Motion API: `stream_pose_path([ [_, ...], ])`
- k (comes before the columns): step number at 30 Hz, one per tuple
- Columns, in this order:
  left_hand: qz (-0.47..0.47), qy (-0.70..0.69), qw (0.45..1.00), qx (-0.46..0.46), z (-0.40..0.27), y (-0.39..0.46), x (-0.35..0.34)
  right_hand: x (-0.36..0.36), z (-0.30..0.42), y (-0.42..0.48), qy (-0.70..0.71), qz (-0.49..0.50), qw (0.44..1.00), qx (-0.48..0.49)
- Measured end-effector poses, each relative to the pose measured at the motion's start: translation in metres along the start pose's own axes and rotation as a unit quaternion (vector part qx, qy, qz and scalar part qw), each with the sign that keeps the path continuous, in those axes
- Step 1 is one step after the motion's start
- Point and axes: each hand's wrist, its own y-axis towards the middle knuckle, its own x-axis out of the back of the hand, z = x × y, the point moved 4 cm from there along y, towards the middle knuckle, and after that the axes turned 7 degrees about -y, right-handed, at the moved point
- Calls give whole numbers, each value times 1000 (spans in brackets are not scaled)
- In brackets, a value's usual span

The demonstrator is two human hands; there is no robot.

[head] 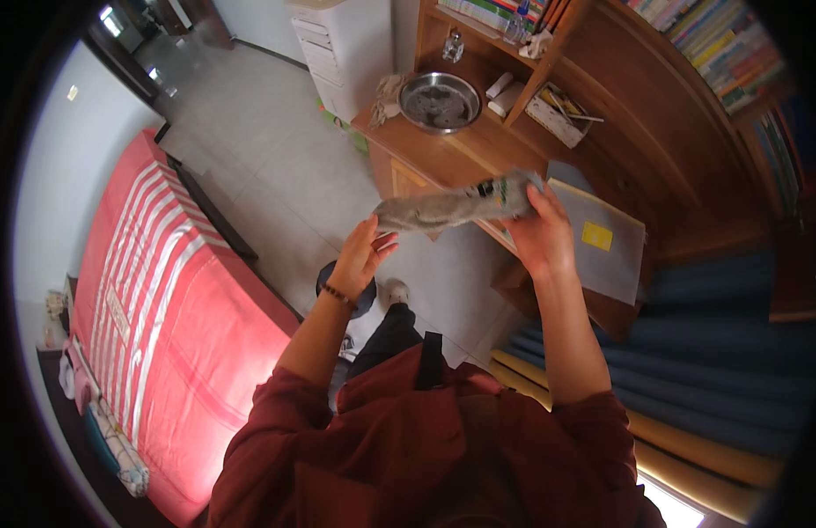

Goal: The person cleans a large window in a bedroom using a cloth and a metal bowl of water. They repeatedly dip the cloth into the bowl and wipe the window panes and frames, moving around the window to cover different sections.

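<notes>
A grey, soft cloth-like item (441, 210) with a dark and green patch near its right end is stretched between my hands, above the floor and beside the wooden desk. My left hand (363, 254) touches its left end, with some fingers spread below it. My right hand (543, 228) grips the other end, thumb over the fabric. On the desk, a round metal basin (440, 102) holds what looks like water, and a crumpled beige cloth (387, 99) lies against its left side.
A bed with a red striped cover (183, 277) is at left. The wooden desk (477, 148) bears a white box of sticks (556, 119) and a translucent sheet (599, 264). Blue curtains (712, 350) hang at right. A dark round object (362, 303) stands by my foot.
</notes>
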Motion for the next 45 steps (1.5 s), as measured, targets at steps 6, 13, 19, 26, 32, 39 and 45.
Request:
stream_pose_path([
  [6, -65, 32, 997, 27, -55, 166, -13, -85, 23, 146, 45, 53, 994, 82],
  [13, -37, -27, 993, 111, -49, 292, -68, -62, -9, 268, -62, -38, 995, 75],
  [19, 7, -61, 983, 172, -37, 311, -77, 43, -83, 213, -401, -129, 907, 19],
  [26, 12, 41, 994, 104, -42, 265, -84, 203, -170, -35, -371, -340, 822, -265],
  [32, 44, 98, 985, 136, -29, 184, -92, 193, -207, -149, -217, -385, 856, -270],
  [39, 102, 225, 941, 232, 16, 47, -65, 133, -186, -184, -188, -292, 931, -111],
  [45, 148, 318, 835, 425, 124, -100, -71, 105, -128, -304, -89, -333, 937, -57],
])
